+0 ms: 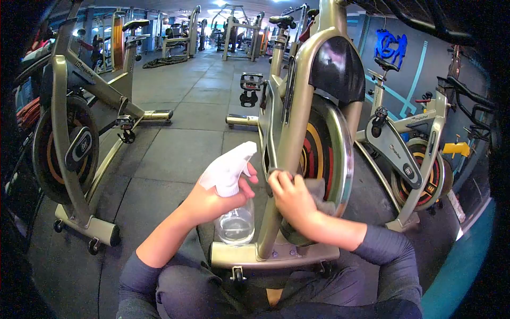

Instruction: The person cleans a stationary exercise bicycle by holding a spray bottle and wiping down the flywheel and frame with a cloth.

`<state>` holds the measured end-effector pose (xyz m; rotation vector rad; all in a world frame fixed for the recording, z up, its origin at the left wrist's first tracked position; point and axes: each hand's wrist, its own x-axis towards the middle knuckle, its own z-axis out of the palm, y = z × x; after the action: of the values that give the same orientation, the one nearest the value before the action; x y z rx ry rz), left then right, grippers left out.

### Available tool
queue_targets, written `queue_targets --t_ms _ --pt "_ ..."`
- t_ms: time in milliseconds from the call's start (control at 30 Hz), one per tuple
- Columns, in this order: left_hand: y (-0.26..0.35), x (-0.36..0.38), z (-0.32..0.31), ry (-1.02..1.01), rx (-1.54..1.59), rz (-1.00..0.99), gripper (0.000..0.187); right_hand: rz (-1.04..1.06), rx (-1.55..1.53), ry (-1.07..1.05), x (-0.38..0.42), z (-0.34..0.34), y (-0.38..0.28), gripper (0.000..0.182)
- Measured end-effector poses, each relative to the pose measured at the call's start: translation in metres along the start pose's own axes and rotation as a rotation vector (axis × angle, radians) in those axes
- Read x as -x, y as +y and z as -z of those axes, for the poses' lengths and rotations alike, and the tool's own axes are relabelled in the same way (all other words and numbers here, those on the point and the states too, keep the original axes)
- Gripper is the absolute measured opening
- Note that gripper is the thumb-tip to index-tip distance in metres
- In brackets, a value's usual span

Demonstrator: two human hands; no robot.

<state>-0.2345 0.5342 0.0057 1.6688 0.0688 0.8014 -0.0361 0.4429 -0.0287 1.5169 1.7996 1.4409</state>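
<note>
My left hand is wrapped round the neck of a clear spray bottle with a white trigger head. Some clear liquid shows in the bottle, which is in front of the bike's lower frame. With closed fingers, my right hand presses a dark grey cloth against the front post of a spin bike. Part of the cloth hangs beside the flywheel; the rest is hidden under my fingers. The bike's front foot lies just before my crossed legs.
A second spin bike stands on the left and a third on the right. Weight machines fill the back of the room. Dark rubber tiles cover the floor. A blue wall sign hangs at the right.
</note>
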Motion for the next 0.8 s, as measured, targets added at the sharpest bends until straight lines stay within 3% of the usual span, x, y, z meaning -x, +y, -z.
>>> queue_targets --t_ms 100,167,367,500,667,800 --pt "-0.001 0.001 0.002 0.081 -0.08 0.046 0.059 0.001 0.002 0.03 0.009 0.003 -0.005 0.027" --pt "-0.003 0.001 0.002 0.113 -0.088 0.033 0.06 -0.012 -0.26 0.054 -0.001 0.007 0.024 0.02" --pt "-0.008 -0.003 0.001 0.109 -0.084 0.033 0.06 -0.221 -0.209 0.139 -0.045 0.013 0.097 0.016" --pt "-0.007 -0.003 0.0 0.106 -0.061 0.025 0.059 -0.21 -0.087 0.214 -0.028 -0.003 0.061 0.015" --pt "-0.006 -0.002 0.001 0.083 -0.083 0.036 0.054 -0.046 -0.177 0.078 0.018 0.006 0.004 0.02" --pt "0.0 -0.002 -0.006 0.09 -0.099 0.045 0.057 -0.083 -0.249 0.091 0.012 0.004 0.015 0.016"
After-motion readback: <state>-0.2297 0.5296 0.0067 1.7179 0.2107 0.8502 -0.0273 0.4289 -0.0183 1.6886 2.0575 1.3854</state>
